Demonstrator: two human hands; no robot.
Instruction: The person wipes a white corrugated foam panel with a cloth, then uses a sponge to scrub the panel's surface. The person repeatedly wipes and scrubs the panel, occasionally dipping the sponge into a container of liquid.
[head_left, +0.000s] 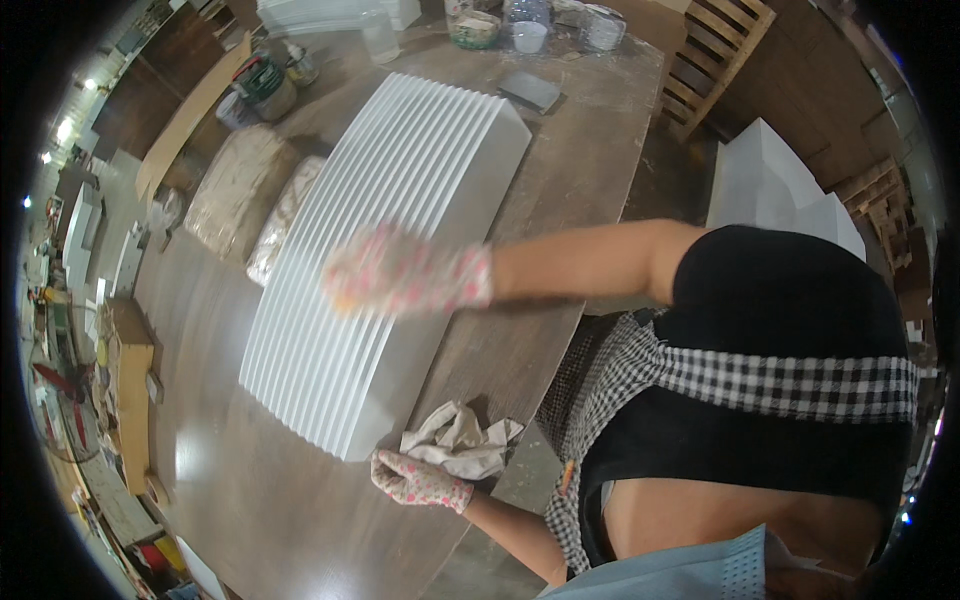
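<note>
A long white ribbed piece (370, 215), with parallel grooves and a smooth side face, lies slantwise on the brown table. Over its ribs is my right hand (400, 272), in a white glove with pink dots and smeared by motion. Its fingers look closed; an orange-yellow patch shows at their edge, too blurred to name. My left hand (420, 482), gloved alike, is closed at the piece's lower corner, fingertips against it. Right beside that hand lies a crumpled off-white cloth (460, 440).
Wrapped packages (240, 190) lie left of the ribbed piece, with jars and cans (262, 85) beyond. A grey flat block (530, 92) rests near its top end. Tubs (530, 35) and a clear bottle (379, 38) stand at the far edge. A wooden pallet (715, 60) is past the table (240, 500).
</note>
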